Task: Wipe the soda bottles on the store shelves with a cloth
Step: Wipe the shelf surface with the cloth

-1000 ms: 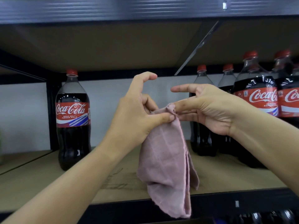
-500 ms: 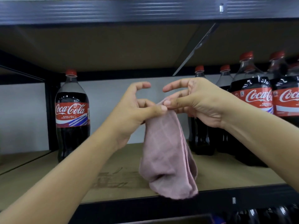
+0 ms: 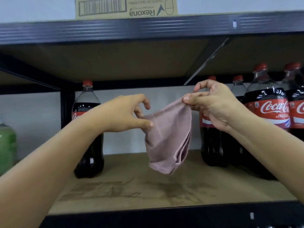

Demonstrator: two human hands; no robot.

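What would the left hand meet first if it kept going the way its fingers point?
The left hand points rightward and already pinches the pink cloth. Beyond that, it would likely meet the right hand holding the cloth's other corner, though depth is unclear.

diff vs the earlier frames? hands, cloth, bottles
The hands have moved apart: the left hand went left and down, the right hand right and up, spreading the pink cloth, which had hung bunched below pinches that met. The view tilted up, showing a cardboard box on top. Both hands still pinch the cloth; the lone bottle and the bottle group stayed put.
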